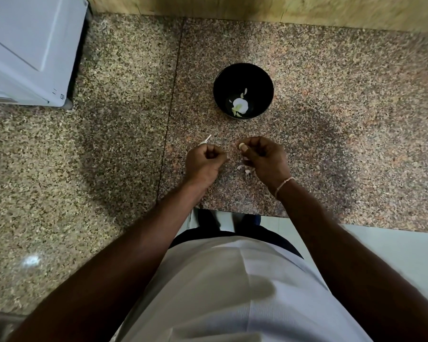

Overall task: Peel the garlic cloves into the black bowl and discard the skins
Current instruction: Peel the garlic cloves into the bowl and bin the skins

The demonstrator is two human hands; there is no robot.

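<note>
1. The right hand (262, 156) pinches a garlic clove (241, 145) between thumb and curled fingers, just above the granite counter (331, 119). The clove is small and likely slick once bare; a squeeze too hard could shoot it out onto the counter or over the near edge to the floor.
2. The left hand (204, 160) is clenched, and a strip of skin (205, 141) pokes out past its knuckles; it seems to be holding that skin, though the curled fingers hide the contact. Such a thin skin could cling to the fingers instead of dropping when released.
3. Loose skins (244, 169) lie on the counter under and just beside the right hand. They are light, so a sweep of the wrist could scatter them, and they still need discarding.
4. Farther back stands the black bowl (243, 91), well apart from both hands, with pale garlic (240, 106) and a few flakes at its bottom. A careless toss could carry skin in with the cloves. Nothing stands between the hands and the bowl.
5. A white appliance (30, 48) sits far off to the left, out of the way.
</note>
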